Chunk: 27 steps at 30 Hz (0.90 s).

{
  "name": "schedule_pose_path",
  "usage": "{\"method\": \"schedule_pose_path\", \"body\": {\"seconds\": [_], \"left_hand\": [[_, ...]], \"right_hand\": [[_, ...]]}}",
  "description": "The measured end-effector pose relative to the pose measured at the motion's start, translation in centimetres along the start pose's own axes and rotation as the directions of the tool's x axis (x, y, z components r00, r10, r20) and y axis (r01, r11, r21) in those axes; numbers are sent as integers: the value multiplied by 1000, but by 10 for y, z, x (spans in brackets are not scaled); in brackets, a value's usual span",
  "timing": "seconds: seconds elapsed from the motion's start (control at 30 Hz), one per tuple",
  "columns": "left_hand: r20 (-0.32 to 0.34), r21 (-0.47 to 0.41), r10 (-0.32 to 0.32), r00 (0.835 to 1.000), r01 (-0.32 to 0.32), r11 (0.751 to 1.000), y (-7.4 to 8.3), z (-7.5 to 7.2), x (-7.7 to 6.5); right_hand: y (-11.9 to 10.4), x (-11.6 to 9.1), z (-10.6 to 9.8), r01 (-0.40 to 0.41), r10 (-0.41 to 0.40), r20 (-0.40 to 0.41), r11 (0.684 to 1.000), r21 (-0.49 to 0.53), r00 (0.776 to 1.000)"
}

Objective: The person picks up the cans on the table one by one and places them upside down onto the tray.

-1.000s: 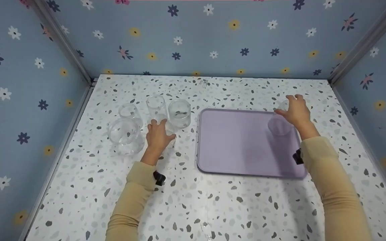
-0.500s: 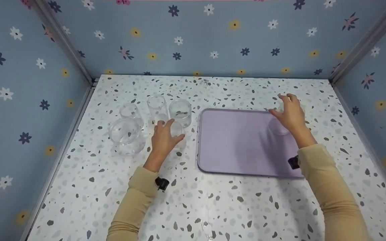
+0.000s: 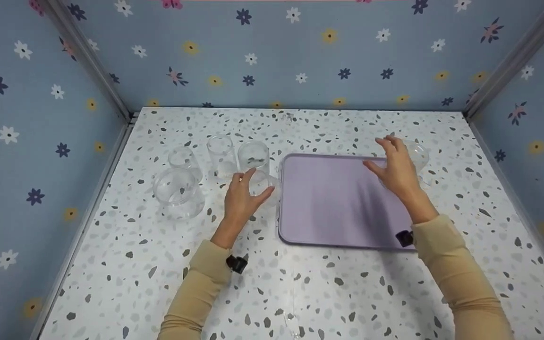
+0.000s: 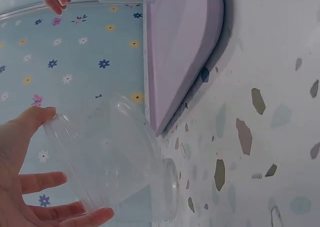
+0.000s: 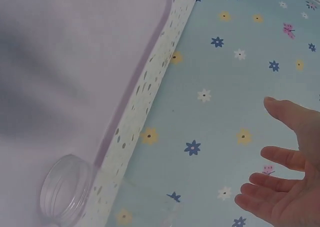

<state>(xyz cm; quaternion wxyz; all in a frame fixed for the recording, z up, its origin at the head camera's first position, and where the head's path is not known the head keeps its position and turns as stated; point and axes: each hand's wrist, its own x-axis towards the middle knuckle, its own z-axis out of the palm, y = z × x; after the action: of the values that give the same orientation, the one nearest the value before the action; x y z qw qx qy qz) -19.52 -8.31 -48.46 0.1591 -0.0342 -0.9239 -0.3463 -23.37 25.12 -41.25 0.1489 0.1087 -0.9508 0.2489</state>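
My left hand [image 3: 241, 203] grips a clear glass cup [image 4: 110, 152] near its rim, thumb on one side and fingers on the other. The cup is tilted in the left wrist view, close to the tray's left edge. My right hand [image 3: 398, 174] hovers above the right part of the lilac tray [image 3: 338, 203], fingers spread and holding nothing. Just beyond it another clear cup [image 3: 417, 153] stands at the tray's far right corner, partly hidden by the hand. Its round base [image 5: 65, 189] shows in the right wrist view.
Several other clear vessels stand left of the tray: a tall glass [image 3: 221, 153], a wider glass [image 3: 254, 156], a small glass [image 3: 184, 163] and a big round one [image 3: 175, 189]. Flower-patterned panels [image 3: 272, 56] border the speckled table [image 3: 328, 293] at the back and sides.
My left hand has moved right toward the tray, carrying the cup. My right hand has drawn left, away from the cup at the far right corner, which stays behind.
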Motion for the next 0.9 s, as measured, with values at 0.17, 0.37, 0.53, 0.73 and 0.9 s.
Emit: {"method": "schedule_pose_path", "body": {"seconds": [0.17,0.37,0.53,0.73,0.9], "left_hand": [[-16,-59,-5,1000,4,998,4,5,1],[-37,-144,12,999,-17,989,11,11,3],[-41,-243,6,999,-16,970,16,15,5],[-36,-352,-21,999,7,936,26,18,9],[-23,-426,-19,1000,7,904,33,20,9]], "right_hand": [[-16,-4,4,52,-52,-30,999,7,998],[-31,-9,11,136,-128,-85,987,89,988],[-40,-13,15,185,-170,-112,972,146,979],[-49,-17,22,261,-232,-151,941,218,961],[-54,-21,28,292,-261,-146,916,274,954]]}}
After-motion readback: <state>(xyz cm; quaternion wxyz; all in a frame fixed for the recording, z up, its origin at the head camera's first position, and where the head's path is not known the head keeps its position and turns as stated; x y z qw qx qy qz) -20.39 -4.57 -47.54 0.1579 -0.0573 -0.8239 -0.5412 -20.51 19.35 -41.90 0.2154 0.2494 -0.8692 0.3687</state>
